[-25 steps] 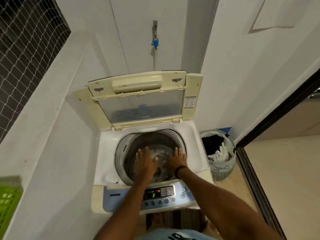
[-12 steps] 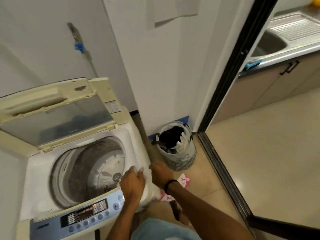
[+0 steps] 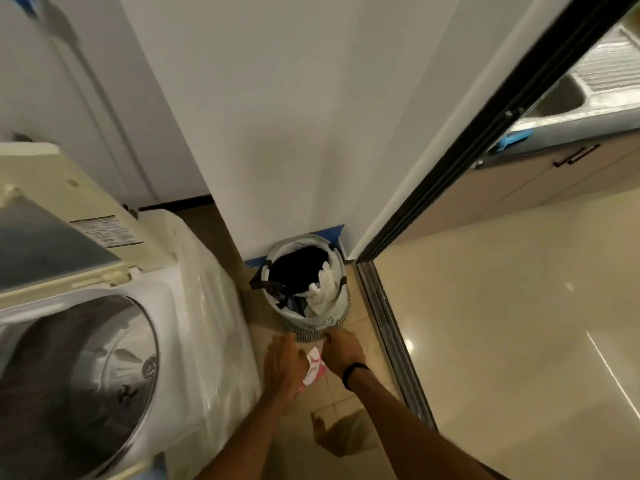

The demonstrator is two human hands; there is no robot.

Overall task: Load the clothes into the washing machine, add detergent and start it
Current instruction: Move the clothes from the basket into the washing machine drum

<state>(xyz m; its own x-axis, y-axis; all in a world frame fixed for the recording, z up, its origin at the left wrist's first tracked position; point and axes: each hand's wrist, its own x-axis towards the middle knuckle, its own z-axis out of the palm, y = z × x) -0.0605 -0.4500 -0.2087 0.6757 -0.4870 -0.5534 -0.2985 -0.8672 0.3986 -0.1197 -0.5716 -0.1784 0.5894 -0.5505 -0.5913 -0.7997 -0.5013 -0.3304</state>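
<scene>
A round fabric laundry basket (image 3: 317, 332) stands on the floor against the wall, holding dark clothes (image 3: 298, 271) and a white garment (image 3: 323, 292). My left hand (image 3: 282, 363) and my right hand (image 3: 341, 349) hover side by side just in front of the basket, both empty with fingers loosely apart. The top-loading washing machine (image 3: 204, 306) is at the left with its lid (image 3: 59, 220) up and its steel drum (image 3: 79, 368) exposed.
A pink and white item (image 3: 314, 370) lies on the tiles between my hands. A black sliding-door frame (image 3: 460, 161) and floor track (image 3: 391, 327) run to the right of the basket. Beyond it are a kitchen cabinet and steel sink (image 3: 588, 95). My bare foot (image 3: 332, 434) is below.
My hands have left the drum and swung right and down to the basket. The view has turned right with them, away from the machine's control panel.
</scene>
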